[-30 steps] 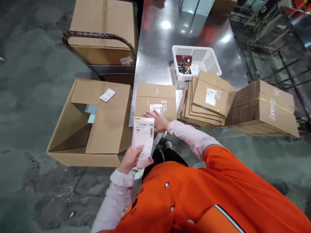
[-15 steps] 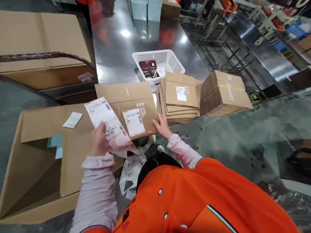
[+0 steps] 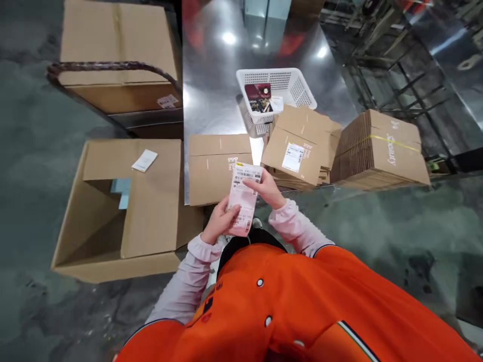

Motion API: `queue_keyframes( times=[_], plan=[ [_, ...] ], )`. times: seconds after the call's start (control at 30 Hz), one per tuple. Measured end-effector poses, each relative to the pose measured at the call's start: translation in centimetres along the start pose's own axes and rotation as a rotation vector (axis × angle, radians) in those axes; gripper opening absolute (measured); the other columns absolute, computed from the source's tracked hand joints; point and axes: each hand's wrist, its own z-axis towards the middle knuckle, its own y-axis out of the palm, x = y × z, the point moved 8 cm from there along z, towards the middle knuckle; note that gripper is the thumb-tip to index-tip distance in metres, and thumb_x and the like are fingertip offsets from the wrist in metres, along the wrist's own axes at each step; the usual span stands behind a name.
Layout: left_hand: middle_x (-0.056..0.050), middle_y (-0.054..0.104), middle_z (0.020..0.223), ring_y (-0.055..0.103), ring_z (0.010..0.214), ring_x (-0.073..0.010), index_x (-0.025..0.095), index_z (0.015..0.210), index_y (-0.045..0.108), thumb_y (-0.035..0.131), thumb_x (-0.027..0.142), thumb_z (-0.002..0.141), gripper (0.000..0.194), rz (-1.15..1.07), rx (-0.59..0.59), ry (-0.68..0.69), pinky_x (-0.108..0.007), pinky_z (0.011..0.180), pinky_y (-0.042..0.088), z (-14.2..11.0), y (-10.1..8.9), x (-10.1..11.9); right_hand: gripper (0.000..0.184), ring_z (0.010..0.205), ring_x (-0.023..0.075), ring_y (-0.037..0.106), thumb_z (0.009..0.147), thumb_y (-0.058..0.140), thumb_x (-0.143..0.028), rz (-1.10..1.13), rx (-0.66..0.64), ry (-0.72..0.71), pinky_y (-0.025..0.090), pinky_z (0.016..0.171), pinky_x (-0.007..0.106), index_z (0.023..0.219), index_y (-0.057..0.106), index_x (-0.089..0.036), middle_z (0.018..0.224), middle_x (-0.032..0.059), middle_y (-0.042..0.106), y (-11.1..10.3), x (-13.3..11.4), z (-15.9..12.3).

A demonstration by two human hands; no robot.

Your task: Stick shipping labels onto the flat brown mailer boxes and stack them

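Note:
Between both hands are printed shipping labels (image 3: 244, 198), held upright in front of my waist. My left hand (image 3: 221, 218) pinches their lower left side with the thumb on top. Gripping the upper right edge is my right hand (image 3: 267, 188), its thumb across the print. Just beyond the labels, a flat folded carton (image 3: 215, 176) lies at the table's front edge, partly covered by them. To the right, a flat carton with a white label (image 3: 293, 157) rests askew on a pile of similar cartons.
A white plastic basket (image 3: 307, 95) with small dark packets stands on the metal table (image 3: 211, 75). At right is a strapped carton bundle (image 3: 394, 146). On the left, a large open box (image 3: 154, 211) bears a paper slip (image 3: 145, 160), near a cart with a curved handle (image 3: 109, 66).
The right hand has left the labelled carton, which now lies on the pile at right, and has joined the left on the labels. The labels moved closer in. The view shifted left.

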Motion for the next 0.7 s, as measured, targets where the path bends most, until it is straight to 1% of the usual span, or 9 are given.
queue_keyframes(
  times=[0.07,0.13,0.2,0.3,0.4,0.43,0.5,0.6,0.7],
  plan=[
    [-0.013,0.068,0.119,0.064,0.108,-0.0264,0.014,0.12,0.063,0.081,0.043,0.067,0.063,0.036,0.044,0.053,-0.035,0.093,0.051,-0.3,-1.1,0.0,0.048,0.067,0.0133,0.058,0.065,0.076,-0.059,-0.025,-0.005,0.062,0.05,0.062,0.026,0.083,0.06,-0.017,0.075,0.0007,0.065,2.7,1.2,-1.0],
    [-0.011,0.071,0.111,0.066,0.1,-0.0237,0.013,0.111,0.068,0.082,0.043,0.065,0.056,0.022,0.161,0.091,-0.033,0.089,0.051,-0.5,-2.8,0.1,0.045,0.06,0.0115,0.054,0.062,0.079,-0.056,-0.129,-0.115,0.108,0.044,0.056,0.023,0.072,0.06,-0.016,0.065,-0.0013,0.061,4.3,2.1,-1.8],
    [-0.008,0.072,0.088,0.065,0.08,-0.0194,0.012,0.09,0.071,0.08,0.047,0.065,0.043,0.017,0.279,0.072,-0.03,0.076,0.051,-0.7,-4.1,-0.5,0.041,0.06,0.0122,0.056,0.064,0.079,-0.053,-0.25,-0.218,0.105,0.043,0.056,0.023,0.072,0.066,-0.015,0.066,-0.0001,0.065,4.9,2.4,-2.2],
    [0.0,0.059,0.058,0.051,0.056,-0.0116,0.015,0.061,0.062,0.076,0.05,0.068,0.039,0.063,0.478,0.07,-0.024,0.058,0.043,-1.3,-5.2,-1.7,0.033,0.063,0.0147,0.061,0.074,0.074,-0.049,-0.395,-0.23,0.034,0.045,0.059,0.025,0.08,0.076,-0.017,0.071,0.0027,0.071,5.0,2.2,-2.0],
    [0.004,0.048,0.051,0.044,0.051,-0.0088,0.017,0.054,0.051,0.073,0.051,0.07,0.044,0.028,0.678,0.106,-0.022,0.052,0.038,-1.7,-5.9,-3.2,0.024,0.07,0.0164,0.065,0.078,0.074,-0.043,-0.464,-0.218,-0.073,0.048,0.064,0.027,0.082,0.078,-0.02,0.078,0.0037,0.073,5.7,2.2,-0.7],
    [0.003,0.053,0.055,0.048,0.053,-0.0094,0.016,0.059,0.055,0.075,0.05,0.069,0.041,-0.029,0.667,0.092,-0.022,0.055,0.041,-1.2,-5.9,-4.1,0.021,0.075,0.0168,0.066,0.078,0.074,-0.04,-0.477,-0.212,-0.114,0.05,0.069,0.028,0.082,0.079,-0.02,0.084,0.0042,0.074,6.0,2.3,0.2],
    [-0.002,0.068,0.073,0.06,0.065,-0.0141,0.014,0.08,0.066,0.082,0.046,0.062,0.04,-0.172,0.513,-0.002,-0.026,0.064,0.048,0.4,-5.3,-6.3,0.015,0.089,0.0178,0.066,0.078,0.075,-0.034,-0.533,-0.156,-0.191,0.051,0.082,0.03,0.081,0.079,-0.02,0.098,0.0058,0.072,6.3,2.7,2.8],
    [-0.013,0.073,0.099,0.069,0.087,-0.0257,0.011,0.1,0.07,0.091,0.04,0.048,0.064,-0.31,0.272,-0.207,-0.036,0.08,0.054,1.2,-4.5,-10.1,0.014,0.109,0.0216,0.058,0.077,0.076,-0.033,-0.733,0.006,-0.204,0.044,0.101,0.038,0.081,0.078,-0.02,0.118,0.008,0.064,5.8,3.9,8.0],
    [-0.018,0.073,0.105,0.068,0.1,-0.0331,0.009,0.098,0.071,0.093,0.04,0.04,0.069,-0.341,0.281,-0.334,-0.045,0.092,0.053,-1.5,-4.9,-13.6,0.028,0.126,0.0278,0.046,0.082,0.071,-0.037,-0.961,0.056,-0.124,0.034,0.109,0.047,0.102,0.075,-0.018,0.139,0.0118,0.052,6.0,5.6,12.7]
  ],
)
